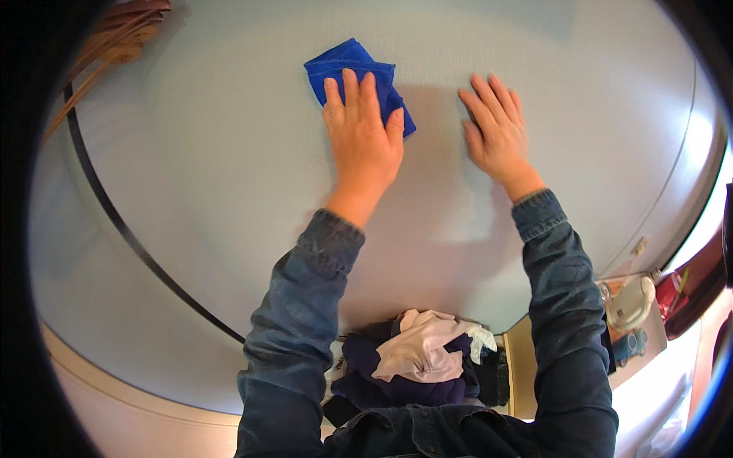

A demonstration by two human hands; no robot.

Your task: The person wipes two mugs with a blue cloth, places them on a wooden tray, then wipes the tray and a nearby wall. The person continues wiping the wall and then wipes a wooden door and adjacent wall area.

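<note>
A folded blue cloth [349, 60] lies flat against a pale, finely textured wall panel [240, 114]. My left hand [363, 129] presses on it with the fingers extended and slightly apart; the cloth sticks out above the fingertips and beside the thumb. To the right, my right hand [498, 126] rests against or very near the same panel, its thumb apart from the fingers and nothing in it. Both arms are in dark denim sleeves.
Below the hands is a pile of clothes [424, 355], white and dark. At lower right a tray or shelf holds a white kettle [630, 303] and blue mugs [624, 346]. A dark strip [131, 237] crosses the panel at left. Brown strands and wooden-looking pieces [129, 34] stand upper left.
</note>
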